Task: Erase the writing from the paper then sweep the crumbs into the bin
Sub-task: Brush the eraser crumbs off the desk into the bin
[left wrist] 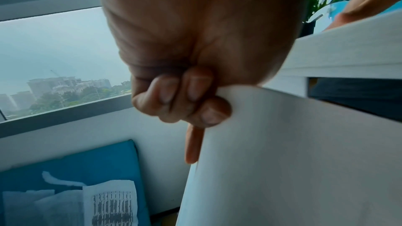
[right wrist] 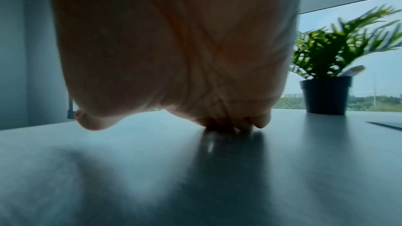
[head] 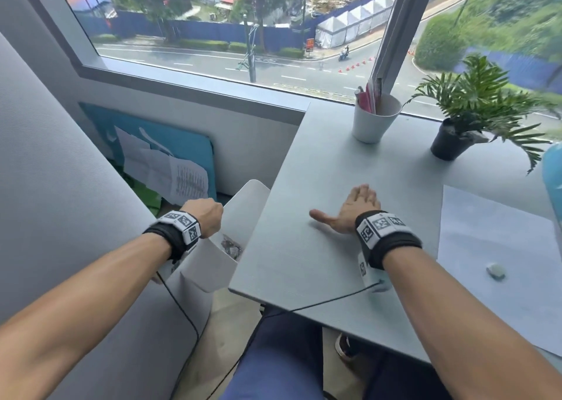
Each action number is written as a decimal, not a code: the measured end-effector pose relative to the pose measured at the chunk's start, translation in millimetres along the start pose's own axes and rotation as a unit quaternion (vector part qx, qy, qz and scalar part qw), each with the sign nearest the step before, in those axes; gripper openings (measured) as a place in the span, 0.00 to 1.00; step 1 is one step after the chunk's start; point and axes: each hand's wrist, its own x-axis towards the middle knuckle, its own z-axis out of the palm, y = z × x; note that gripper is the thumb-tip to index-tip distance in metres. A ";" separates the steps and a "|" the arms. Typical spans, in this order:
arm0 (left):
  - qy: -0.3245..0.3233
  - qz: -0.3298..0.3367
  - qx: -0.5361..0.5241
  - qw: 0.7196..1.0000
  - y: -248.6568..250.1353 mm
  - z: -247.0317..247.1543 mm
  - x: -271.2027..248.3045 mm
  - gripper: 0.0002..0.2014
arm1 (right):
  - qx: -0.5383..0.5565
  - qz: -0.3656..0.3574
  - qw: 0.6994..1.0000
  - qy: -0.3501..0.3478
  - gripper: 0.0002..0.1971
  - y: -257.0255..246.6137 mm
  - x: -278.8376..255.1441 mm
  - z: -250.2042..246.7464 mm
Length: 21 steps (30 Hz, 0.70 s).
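Note:
A white bin (head: 213, 265) is held against the left edge of the grey table (head: 304, 262), its rim just below the tabletop. My left hand (head: 206, 217) grips the bin's rim (left wrist: 250, 90), fingers (left wrist: 195, 90) curled over the wall. Crumpled scraps (head: 231, 246) lie inside the bin. My right hand (head: 349, 209) lies flat on the table with straight fingers and thumb spread, its fingertips (right wrist: 239, 125) touching the surface. The white paper (head: 486, 247) lies at the right, with a small white eraser (head: 496, 270) on it. No crumbs are clear enough to make out.
A white cup (head: 372, 119) with pens and a potted plant (head: 456, 135) stand at the back of the table by the window. A blue board with sheets of paper (head: 170, 168) leans on the wall beyond the bin. A grey partition (head: 60, 171) is at my left.

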 end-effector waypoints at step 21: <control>0.022 -0.082 -0.174 0.981 -3.9 60.1 88.6 0.15 | -0.187 -0.139 0.971 -0.057 0.77 -27.5 15.2 -75.1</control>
